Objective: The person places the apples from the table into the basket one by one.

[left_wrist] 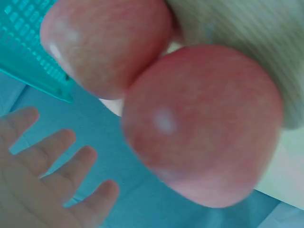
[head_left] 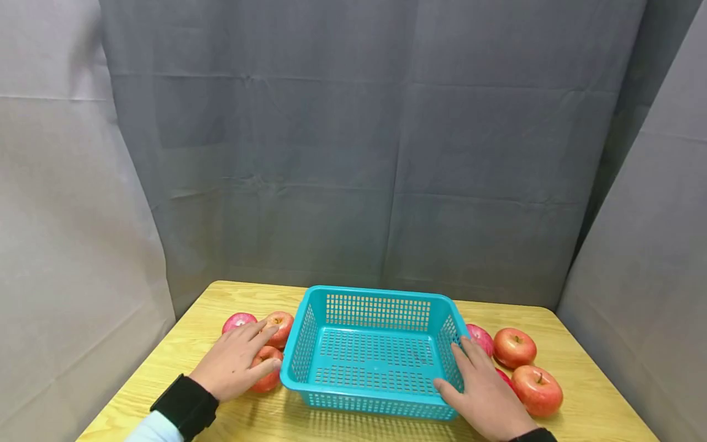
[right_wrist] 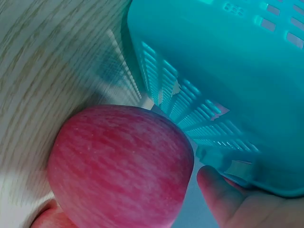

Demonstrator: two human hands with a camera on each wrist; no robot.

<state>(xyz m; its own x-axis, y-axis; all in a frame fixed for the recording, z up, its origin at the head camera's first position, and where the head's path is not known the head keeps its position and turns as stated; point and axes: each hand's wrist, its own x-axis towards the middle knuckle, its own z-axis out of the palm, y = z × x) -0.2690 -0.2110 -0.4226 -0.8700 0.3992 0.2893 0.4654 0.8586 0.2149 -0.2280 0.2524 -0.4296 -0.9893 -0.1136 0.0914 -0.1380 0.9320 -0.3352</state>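
Observation:
A turquoise plastic basket (head_left: 375, 398) with perforated walls stands in the middle of the table, with nothing inside it. Left of it sit three apples, one pinkish-red (head_left: 239, 321) and two orange-red, one of them nearer the front (head_left: 266, 382). My left hand (head_left: 234, 362) hovers at these apples, fingers extended and spread; the left wrist view shows the fingers apart from two apples (left_wrist: 204, 128). My right hand (head_left: 486, 393) is at the basket's right rim, fingers loosely extended; whether it touches the rim cannot be told. A red apple (right_wrist: 121, 166) lies beside the basket there.
Several apples are grouped right of the basket, including one at the back (head_left: 515, 347) and one at the front (head_left: 537, 393). The wooden table (head_left: 342, 430) has grey cloth (head_left: 353, 184) behind it and paler cloth on both sides.

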